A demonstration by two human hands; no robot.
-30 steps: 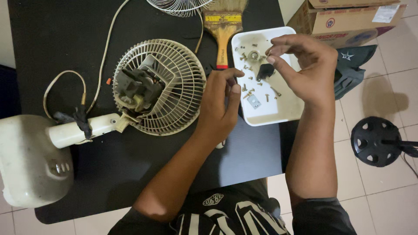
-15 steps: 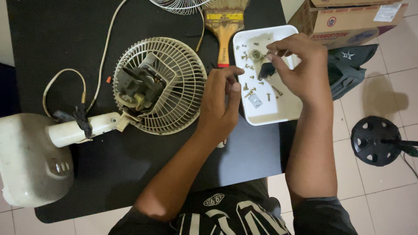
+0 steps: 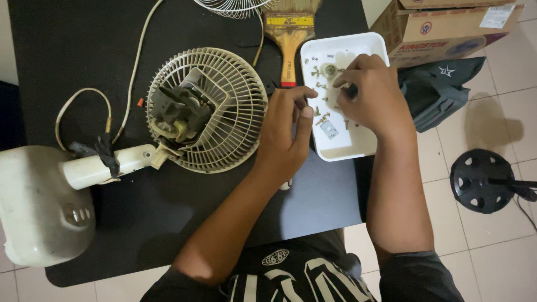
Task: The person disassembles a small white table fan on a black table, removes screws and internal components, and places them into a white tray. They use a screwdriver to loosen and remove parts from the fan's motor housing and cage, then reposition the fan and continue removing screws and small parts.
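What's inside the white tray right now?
The white tray holds loose screws, a small round metal part and a flat metal plate. The right hand covers its middle right, pinching something dark; anything beneath it is hidden.

1. A paintbrush (image 3: pixel 288 34) with a wooden handle and a yellow ferrule lies at twelve o'clock on the black surface (image 3: pixel 84 50), handle pointing toward six.
2. A wire grille (image 3: pixel 232 5) is cut off by the top edge, just left of the brush.
3. A cardboard box (image 3: pixel 447 25) sits on the tiled floor (image 3: pixel 503 235) at one o'clock.
4. A dark folded cloth (image 3: pixel 436 92) lies just below the box.
5. A round black stand base (image 3: pixel 480 180) rests on the floor at three o'clock.
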